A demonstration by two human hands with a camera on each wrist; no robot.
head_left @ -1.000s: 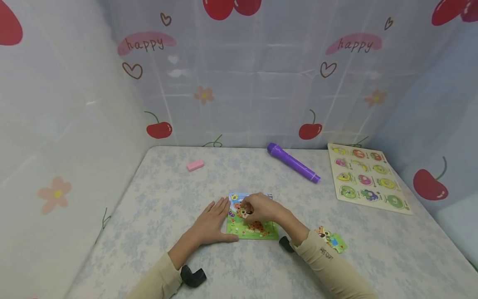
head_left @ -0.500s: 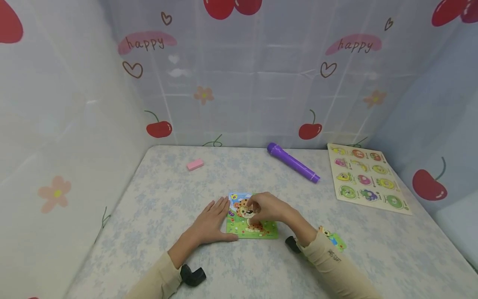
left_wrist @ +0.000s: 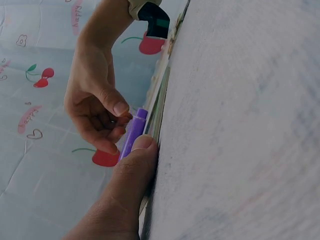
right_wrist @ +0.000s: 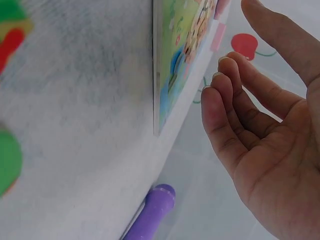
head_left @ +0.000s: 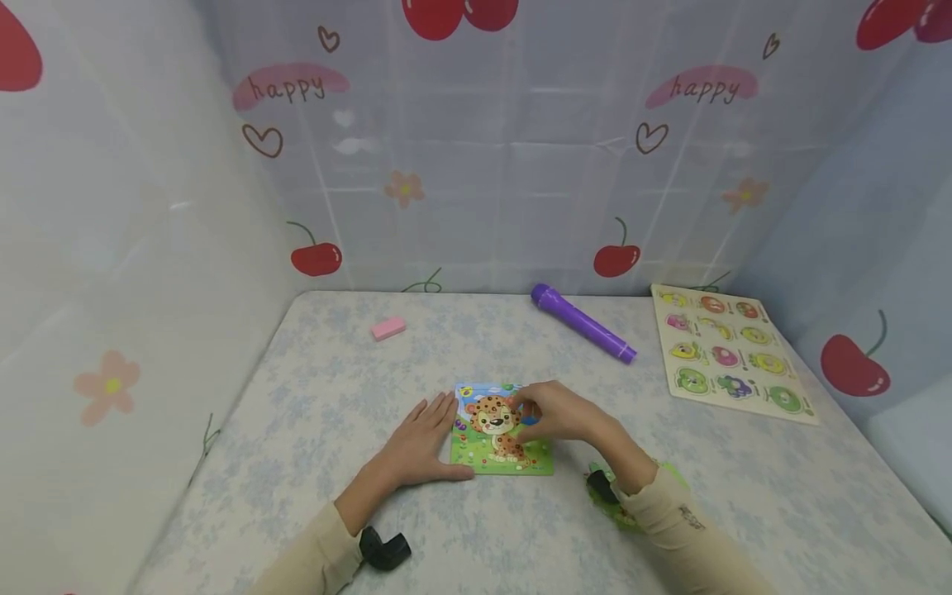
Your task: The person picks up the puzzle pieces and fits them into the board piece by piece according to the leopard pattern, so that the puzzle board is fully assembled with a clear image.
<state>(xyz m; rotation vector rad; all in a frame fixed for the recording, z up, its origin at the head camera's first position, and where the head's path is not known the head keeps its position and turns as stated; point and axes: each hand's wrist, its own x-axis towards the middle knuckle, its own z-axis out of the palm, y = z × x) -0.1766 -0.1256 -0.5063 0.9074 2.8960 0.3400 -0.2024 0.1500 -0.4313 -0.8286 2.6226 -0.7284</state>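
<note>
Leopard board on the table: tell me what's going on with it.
A person has both hands at the leopard board. The left hand rests flat at its left edge. The right hand hovers over its right side, holding nothing. Colourful pieces lie nearby, partly hidden by the right sleeve.

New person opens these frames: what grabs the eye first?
Probably the purple microphone, lying slantwise at the back of the table. Next, the bright leopard puzzle mid-table, with the left hand at its left edge and the right hand over its right side. The fruit board at back right also stands out.
</note>
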